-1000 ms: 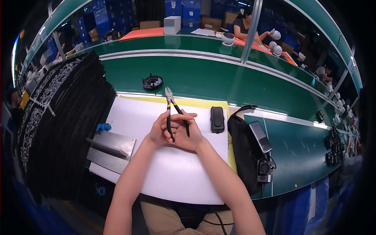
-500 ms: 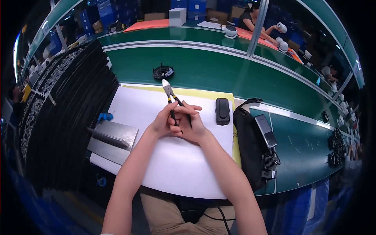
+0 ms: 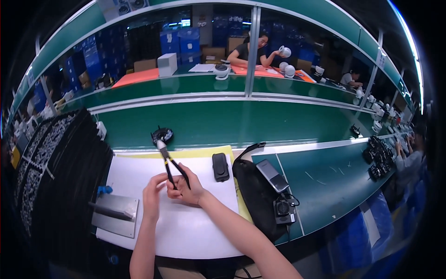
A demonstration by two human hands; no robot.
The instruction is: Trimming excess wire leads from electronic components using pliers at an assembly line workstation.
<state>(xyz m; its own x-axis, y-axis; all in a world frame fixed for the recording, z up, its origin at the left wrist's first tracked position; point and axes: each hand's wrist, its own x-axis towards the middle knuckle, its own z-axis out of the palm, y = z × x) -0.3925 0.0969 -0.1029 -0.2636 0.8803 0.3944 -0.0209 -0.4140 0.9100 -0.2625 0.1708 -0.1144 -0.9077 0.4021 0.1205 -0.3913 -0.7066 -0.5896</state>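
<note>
My right hand (image 3: pixel 189 187) grips a pair of cutting pliers (image 3: pixel 166 158) with black and yellow handles, jaws pointing away from me and handles spread. Just left of it, my left hand (image 3: pixel 152 193) is lifted over the white sheet, fingers loosely bent and apart, with nothing seen in them. Beyond the plier tips a black round part (image 3: pixel 162 134) lies on the green bench (image 3: pixel 204 123); the jaws overlap its near edge in view, and whether they touch cannot be told. Under my hands is the white sheet (image 3: pixel 200 237).
On the sheet lie a black case (image 3: pixel 221 167) and a metal plate with a raised bar (image 3: pixel 116 221). Stacked black trays (image 3: pixel 69 176) stand left. A black bag (image 3: pixel 253 195), a grey device (image 3: pixel 272 176) and a small black fan unit (image 3: pixel 283 209) lie right. A person (image 3: pixel 251 53) works opposite.
The view has tilted up and turned right. My left hand has come off the pliers and moved apart from my right hand, which keeps hold of them.
</note>
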